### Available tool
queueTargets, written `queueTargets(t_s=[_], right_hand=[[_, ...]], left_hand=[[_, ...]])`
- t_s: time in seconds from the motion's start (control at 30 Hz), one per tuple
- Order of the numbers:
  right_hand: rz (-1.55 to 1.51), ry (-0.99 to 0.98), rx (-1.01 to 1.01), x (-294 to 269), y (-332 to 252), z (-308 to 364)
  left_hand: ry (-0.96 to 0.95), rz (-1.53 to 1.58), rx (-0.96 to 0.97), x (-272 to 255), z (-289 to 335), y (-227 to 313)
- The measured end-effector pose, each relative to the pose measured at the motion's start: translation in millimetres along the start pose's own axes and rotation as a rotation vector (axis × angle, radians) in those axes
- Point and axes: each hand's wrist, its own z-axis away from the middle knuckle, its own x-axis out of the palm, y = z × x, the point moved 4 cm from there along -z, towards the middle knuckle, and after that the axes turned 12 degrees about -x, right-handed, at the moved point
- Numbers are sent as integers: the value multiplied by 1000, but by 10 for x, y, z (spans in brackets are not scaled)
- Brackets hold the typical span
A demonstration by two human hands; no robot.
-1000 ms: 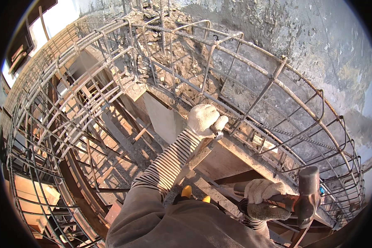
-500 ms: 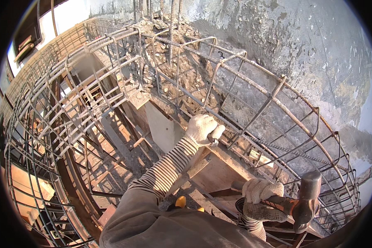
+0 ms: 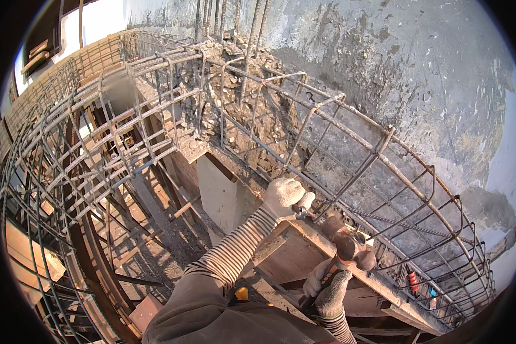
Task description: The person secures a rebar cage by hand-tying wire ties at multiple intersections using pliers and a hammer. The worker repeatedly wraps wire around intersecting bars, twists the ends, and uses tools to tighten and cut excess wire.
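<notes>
My left hand (image 3: 285, 196), in a pale work glove, is closed at the top edge of a timber formwork board (image 3: 312, 236). A small metal piece (image 3: 301, 214) pokes out from its fingers; its kind is hidden. My right hand (image 3: 330, 293), also gloved, is wrapped round the handle of a hammer (image 3: 348, 243). The hammer's heavy, worn metal head hangs over the board edge, just right of my left hand and apart from it. Beside both hands runs a long rebar cage (image 3: 378, 155).
A rough grey wall (image 3: 430, 92) rises behind the cage, with broken concrete (image 3: 264, 126) at its foot. Another rebar cage (image 3: 80, 137) curves along the left. Below are timber props and boards. A red-handled thing (image 3: 413, 281) lies inside the cage at lower right.
My right hand has swung the hammer left, from the lower right to close beside my left hand. My left hand keeps its grip at the board edge. The view has shifted slightly.
</notes>
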Motion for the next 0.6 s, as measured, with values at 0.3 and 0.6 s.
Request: queueTargets(t_s=[0.3, 0.6], right_hand=[[53, -122, -494, 32, -483, 118], [-114, -704, -941, -318, -885, -6]], left_hand=[[-130, -61, 14, 17, -50, -19], [-251, -42, 16, 202, 102, -63]])
